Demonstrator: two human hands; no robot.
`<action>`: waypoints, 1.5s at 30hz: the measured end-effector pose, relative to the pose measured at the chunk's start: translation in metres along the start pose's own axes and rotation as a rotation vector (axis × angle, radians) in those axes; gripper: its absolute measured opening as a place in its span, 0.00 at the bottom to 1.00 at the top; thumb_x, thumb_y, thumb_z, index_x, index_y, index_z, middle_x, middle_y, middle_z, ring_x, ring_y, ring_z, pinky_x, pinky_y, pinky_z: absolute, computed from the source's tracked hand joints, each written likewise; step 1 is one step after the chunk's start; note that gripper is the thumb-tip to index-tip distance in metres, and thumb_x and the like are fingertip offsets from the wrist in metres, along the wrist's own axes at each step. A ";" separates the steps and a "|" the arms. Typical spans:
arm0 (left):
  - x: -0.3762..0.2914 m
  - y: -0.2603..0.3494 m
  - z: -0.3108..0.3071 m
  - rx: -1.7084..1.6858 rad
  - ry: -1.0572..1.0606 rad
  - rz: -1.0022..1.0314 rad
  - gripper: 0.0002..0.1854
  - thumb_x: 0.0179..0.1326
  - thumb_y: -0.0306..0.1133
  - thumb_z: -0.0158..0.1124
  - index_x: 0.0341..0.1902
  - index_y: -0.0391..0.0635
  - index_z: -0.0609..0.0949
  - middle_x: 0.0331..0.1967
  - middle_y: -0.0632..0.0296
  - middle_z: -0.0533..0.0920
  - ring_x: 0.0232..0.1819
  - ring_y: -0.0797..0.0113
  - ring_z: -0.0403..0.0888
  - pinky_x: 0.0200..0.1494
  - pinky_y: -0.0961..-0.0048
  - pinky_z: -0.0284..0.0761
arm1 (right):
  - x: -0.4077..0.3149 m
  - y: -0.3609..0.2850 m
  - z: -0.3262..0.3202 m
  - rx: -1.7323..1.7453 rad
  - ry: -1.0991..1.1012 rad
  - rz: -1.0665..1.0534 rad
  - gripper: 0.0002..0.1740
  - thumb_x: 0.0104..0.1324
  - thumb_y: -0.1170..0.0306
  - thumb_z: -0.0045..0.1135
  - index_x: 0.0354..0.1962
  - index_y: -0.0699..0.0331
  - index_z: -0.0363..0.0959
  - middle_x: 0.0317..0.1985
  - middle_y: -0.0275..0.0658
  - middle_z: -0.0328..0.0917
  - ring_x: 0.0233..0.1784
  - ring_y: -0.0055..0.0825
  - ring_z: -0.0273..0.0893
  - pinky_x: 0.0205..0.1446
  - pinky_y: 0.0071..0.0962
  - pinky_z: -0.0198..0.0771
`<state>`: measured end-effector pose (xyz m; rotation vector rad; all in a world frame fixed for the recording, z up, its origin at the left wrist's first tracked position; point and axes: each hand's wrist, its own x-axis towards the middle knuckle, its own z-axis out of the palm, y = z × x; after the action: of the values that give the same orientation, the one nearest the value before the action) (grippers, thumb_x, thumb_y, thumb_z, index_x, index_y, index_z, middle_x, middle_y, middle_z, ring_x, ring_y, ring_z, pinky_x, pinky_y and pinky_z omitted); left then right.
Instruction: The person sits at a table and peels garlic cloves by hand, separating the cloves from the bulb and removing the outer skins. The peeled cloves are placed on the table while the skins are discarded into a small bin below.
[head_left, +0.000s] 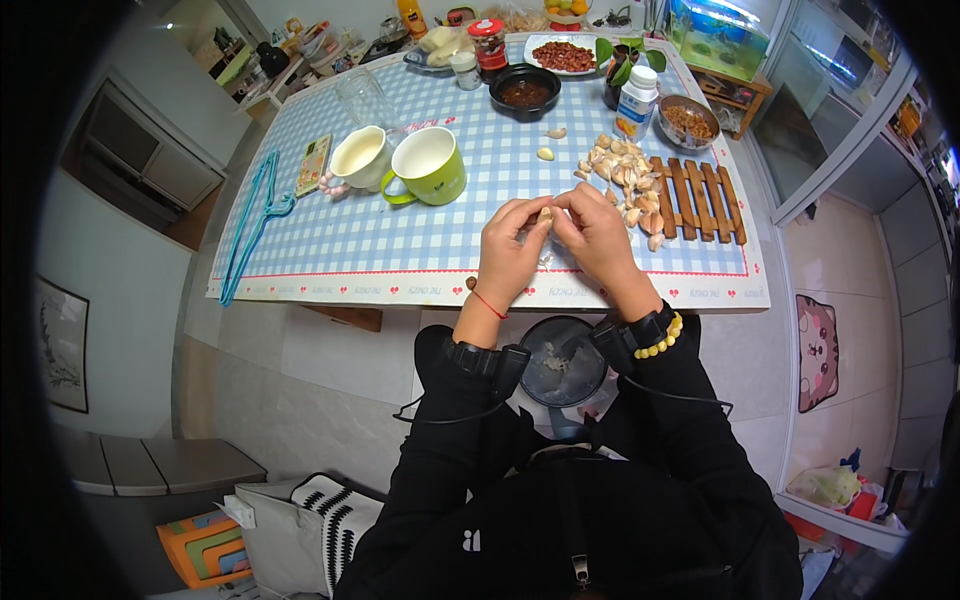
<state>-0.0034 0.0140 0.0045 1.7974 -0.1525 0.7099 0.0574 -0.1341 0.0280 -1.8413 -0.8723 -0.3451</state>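
Between the fingertips of my left hand (511, 244) and my right hand (597, 234) is a small garlic clove (545, 216), mostly covered by the fingers. Both hands meet over the near edge of the checked tablecloth. Bits of papery garlic skin (546, 260) lie below them. To the right of my right hand spreads a heap of unpeeled garlic cloves (628, 176). Farther back, a pale, smooth peeled clove (545, 154) and another clove in its skin (556, 133) lie apart from the heap.
A slatted wooden trivet (697, 201) touches the heap's right side. Left of my hands stand a green mug (439, 176) and a cream-coloured cup (360, 159). Behind are a white bottle (637, 103) and a black bowl (525, 94). Below the table edge sits a dark pan (564, 375).
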 end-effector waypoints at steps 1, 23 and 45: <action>0.000 -0.001 -0.001 0.016 -0.004 -0.004 0.13 0.68 0.20 0.64 0.54 0.37 0.85 0.44 0.57 0.85 0.44 0.69 0.85 0.48 0.74 0.81 | -0.001 0.000 0.001 -0.016 0.015 -0.005 0.05 0.67 0.72 0.63 0.38 0.65 0.80 0.32 0.43 0.75 0.31 0.42 0.77 0.34 0.37 0.71; 0.005 -0.004 -0.022 -0.850 -0.111 -0.342 0.15 0.72 0.25 0.64 0.60 0.35 0.78 0.52 0.57 0.83 0.49 0.75 0.82 0.55 0.79 0.80 | 0.001 -0.007 0.000 0.234 -0.140 0.108 0.11 0.70 0.68 0.65 0.46 0.66 0.82 0.29 0.38 0.72 0.29 0.27 0.69 0.34 0.29 0.65; 0.003 0.007 -0.007 0.035 0.054 0.032 0.17 0.62 0.17 0.65 0.54 0.40 0.88 0.49 0.57 0.88 0.44 0.72 0.84 0.47 0.77 0.79 | -0.002 -0.002 0.002 0.024 0.043 -0.071 0.06 0.67 0.71 0.66 0.40 0.63 0.85 0.27 0.38 0.74 0.26 0.34 0.74 0.29 0.31 0.68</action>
<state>-0.0071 0.0187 0.0128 1.8110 -0.1344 0.7873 0.0547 -0.1330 0.0277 -1.7782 -0.9098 -0.4150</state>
